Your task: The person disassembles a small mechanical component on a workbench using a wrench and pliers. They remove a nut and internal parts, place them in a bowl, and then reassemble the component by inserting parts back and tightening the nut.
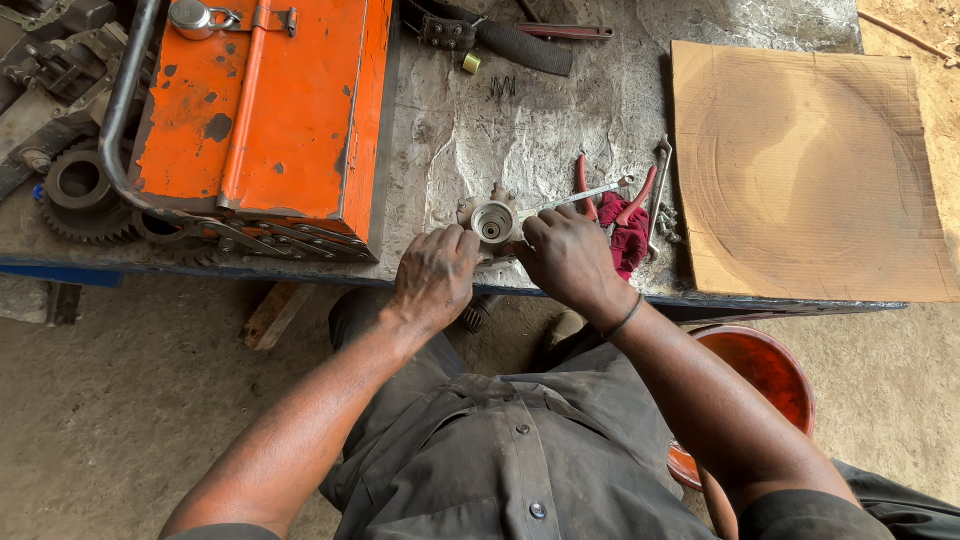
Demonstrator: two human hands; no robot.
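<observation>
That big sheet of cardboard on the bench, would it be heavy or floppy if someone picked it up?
The cardboard is probably light for its size, since it looks thin and lies flat on the bench. Held by one edge it would likely sag or bend, being wide and thin. Its dull, worn face suggests it would not slip in the fingers.

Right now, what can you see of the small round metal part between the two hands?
The small pale cylindrical metal part stands upright at the workbench's front edge, its open bore facing up, with a toothed flange behind it. It looks like dull, dusty cast metal. The left hand and right hand touch it from either side.
</observation>
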